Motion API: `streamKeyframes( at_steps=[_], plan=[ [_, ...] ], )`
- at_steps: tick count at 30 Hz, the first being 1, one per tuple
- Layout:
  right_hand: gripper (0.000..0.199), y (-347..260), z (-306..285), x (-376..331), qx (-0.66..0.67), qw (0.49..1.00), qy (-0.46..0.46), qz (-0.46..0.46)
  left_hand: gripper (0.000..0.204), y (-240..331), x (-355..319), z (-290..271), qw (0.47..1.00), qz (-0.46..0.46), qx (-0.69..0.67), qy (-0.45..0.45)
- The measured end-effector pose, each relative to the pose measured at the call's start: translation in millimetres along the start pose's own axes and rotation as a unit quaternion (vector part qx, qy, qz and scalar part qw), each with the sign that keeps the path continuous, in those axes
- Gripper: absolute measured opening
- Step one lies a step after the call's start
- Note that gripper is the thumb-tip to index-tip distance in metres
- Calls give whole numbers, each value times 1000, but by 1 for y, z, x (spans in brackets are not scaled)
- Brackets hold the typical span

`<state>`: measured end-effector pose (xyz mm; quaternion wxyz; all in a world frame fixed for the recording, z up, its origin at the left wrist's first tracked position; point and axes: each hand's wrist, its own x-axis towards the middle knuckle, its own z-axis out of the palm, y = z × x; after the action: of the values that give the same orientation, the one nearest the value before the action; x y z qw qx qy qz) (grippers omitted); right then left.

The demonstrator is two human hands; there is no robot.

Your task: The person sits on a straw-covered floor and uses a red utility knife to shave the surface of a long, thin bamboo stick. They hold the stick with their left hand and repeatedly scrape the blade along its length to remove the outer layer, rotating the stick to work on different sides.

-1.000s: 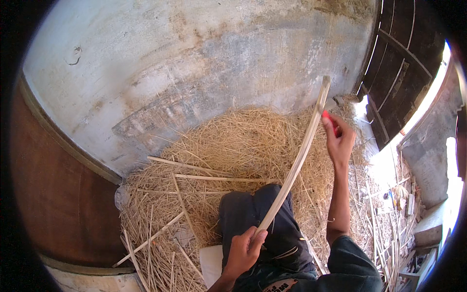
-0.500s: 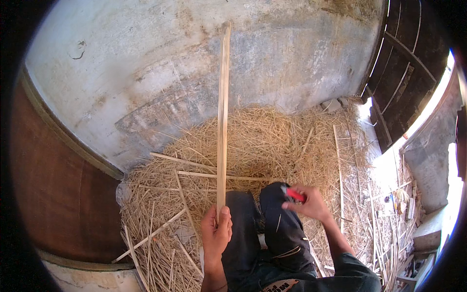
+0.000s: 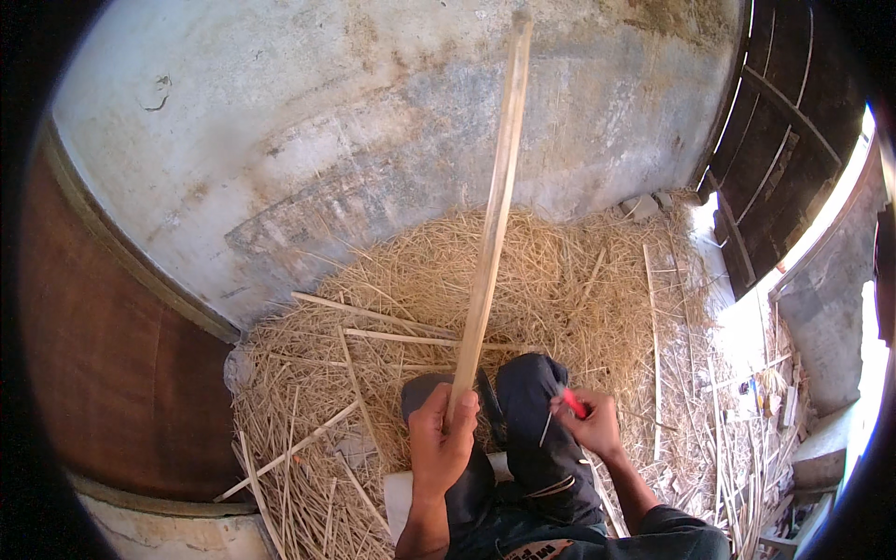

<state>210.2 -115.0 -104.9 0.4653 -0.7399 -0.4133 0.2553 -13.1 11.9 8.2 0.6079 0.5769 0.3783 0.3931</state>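
A long, pale bamboo strip (image 3: pixel 495 224) rises from my left hand (image 3: pixel 442 442), whose fingers and thumb are wrapped round its lower end. The strip leans to the right at the top, its far tip in front of the wall. Over my right knee, my right hand (image 3: pixel 592 425) grips a small knife with a red handle (image 3: pixel 575 404). The knife's tip is blurred and apart from the strip. My legs in dark trousers (image 3: pixel 534 397) are bent beneath both hands, with a few thin shavings lying on them.
Curly shavings (image 3: pixel 420 261) are heaped against the stained wall (image 3: pixel 373 140). Several loose strips (image 3: pixel 401 337) lie across the pile. A brown panel (image 3: pixel 112 355) stands at the left, and a dark slatted door (image 3: pixel 775 121) at the right. Broken blocks (image 3: pixel 639 206) sit by the wall.
My left hand has moved right, and the strip has swung from upright to a rightward lean. My right hand with the knife has moved slightly lower.
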Motion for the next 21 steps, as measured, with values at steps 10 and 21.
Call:
streamKeyframes(
  at_steps=[10,21],
  plan=[
    [13,-31,-63,60,88,962,256,-39,34,5,0,9,1000,18,-2,-20],
    [34,-17,-6,16,-36,994,-107,-2,23,15,3,14,998,-20,-52,-31]
  ],
)
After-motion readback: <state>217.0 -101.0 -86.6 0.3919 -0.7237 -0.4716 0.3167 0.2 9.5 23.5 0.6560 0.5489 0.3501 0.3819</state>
